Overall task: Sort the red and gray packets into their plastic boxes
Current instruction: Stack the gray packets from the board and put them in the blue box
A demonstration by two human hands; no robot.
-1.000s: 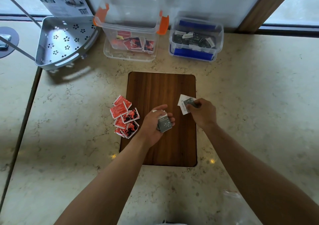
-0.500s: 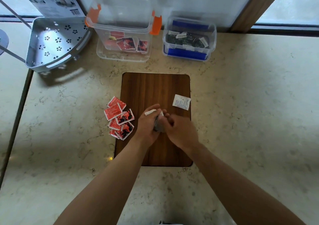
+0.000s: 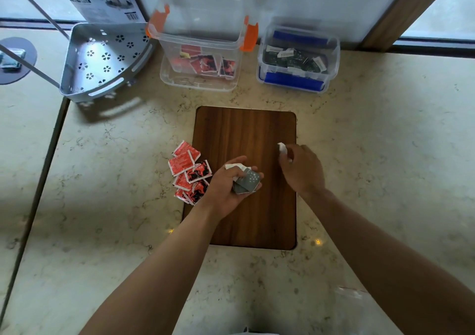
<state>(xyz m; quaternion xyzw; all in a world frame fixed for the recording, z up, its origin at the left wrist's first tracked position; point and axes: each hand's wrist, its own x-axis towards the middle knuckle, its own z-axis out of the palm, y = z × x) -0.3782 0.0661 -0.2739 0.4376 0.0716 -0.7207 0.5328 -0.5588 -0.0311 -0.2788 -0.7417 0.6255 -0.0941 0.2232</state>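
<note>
The right hand point(image 3: 300, 170) has moved right to pinch the white packet point(image 3: 282, 149) mid-frame, while the left hand point(image 3: 231, 183) clutches gray packets point(image 3: 248, 184) beside the red pile point(image 3: 190, 172).

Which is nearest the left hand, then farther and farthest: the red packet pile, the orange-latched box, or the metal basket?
From the left hand:
1. Red packet pile, right beside it on its left, at the board's edge.
2. Orange-latched box, straight ahead by the wall.
3. Metal basket, far off at the back left.

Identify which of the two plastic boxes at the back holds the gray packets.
The smaller box with blue latches, on the right; the taller orange-latched box beside it holds red packets.
</note>
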